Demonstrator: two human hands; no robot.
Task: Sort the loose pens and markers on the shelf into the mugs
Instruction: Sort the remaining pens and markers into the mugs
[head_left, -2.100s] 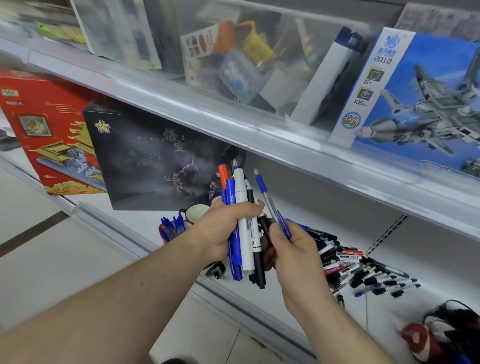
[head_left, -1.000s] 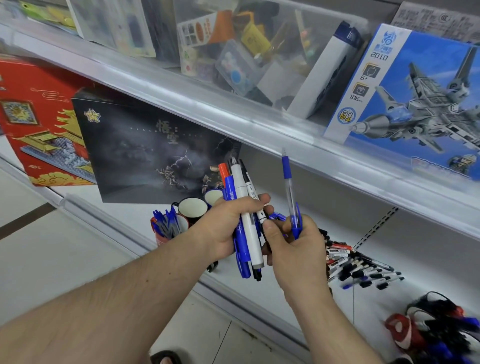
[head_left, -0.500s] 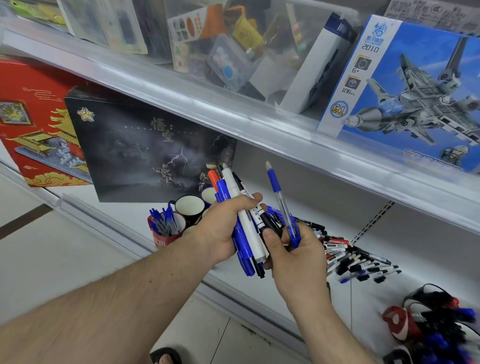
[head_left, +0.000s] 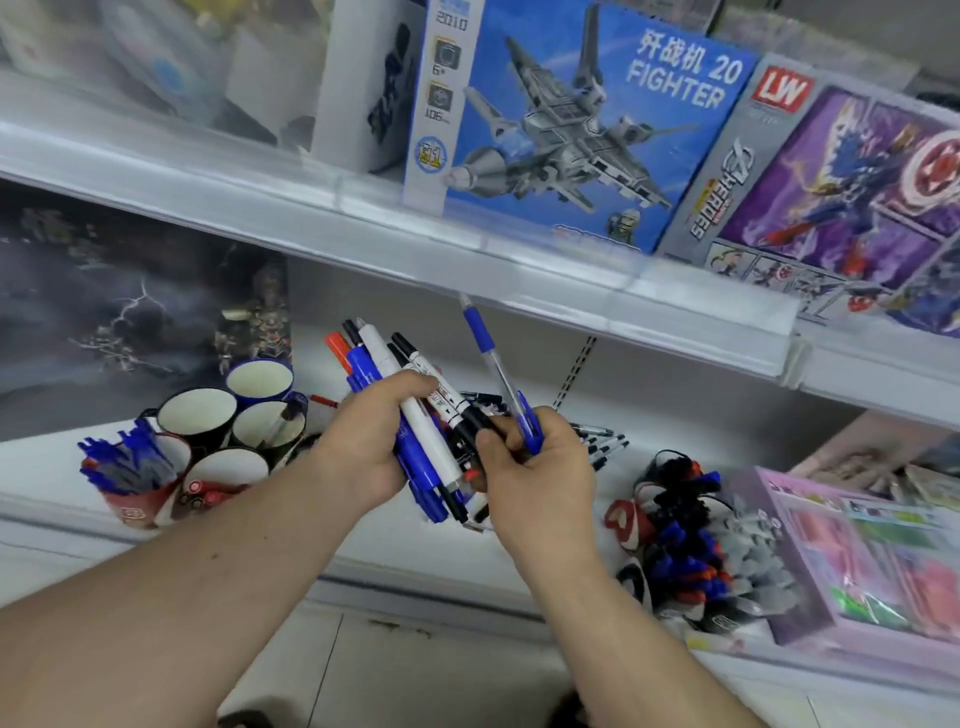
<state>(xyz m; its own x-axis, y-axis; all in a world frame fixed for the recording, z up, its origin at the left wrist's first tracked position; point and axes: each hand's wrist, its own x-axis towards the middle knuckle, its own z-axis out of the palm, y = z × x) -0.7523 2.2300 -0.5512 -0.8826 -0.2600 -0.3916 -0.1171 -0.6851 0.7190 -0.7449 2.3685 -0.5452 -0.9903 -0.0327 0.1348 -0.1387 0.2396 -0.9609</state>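
On the lower shelf (head_left: 363, 551) the mugs (head_left: 197, 415) stand left. Your left hand (head_left: 374, 447) grips the marker bundle (head_left: 410, 415); your right hand (head_left: 535, 467) pinches one blue pen (head_left: 493, 364). Pull it clear, then drop it upright into the mug of blue pens (head_left: 130, 467).

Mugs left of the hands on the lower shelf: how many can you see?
5. The red mug packed with blue pens at far left, a white-lined mug beside it, a black mug behind, a blue mug rearmost, one nearest the left hand. Others may be hidden.
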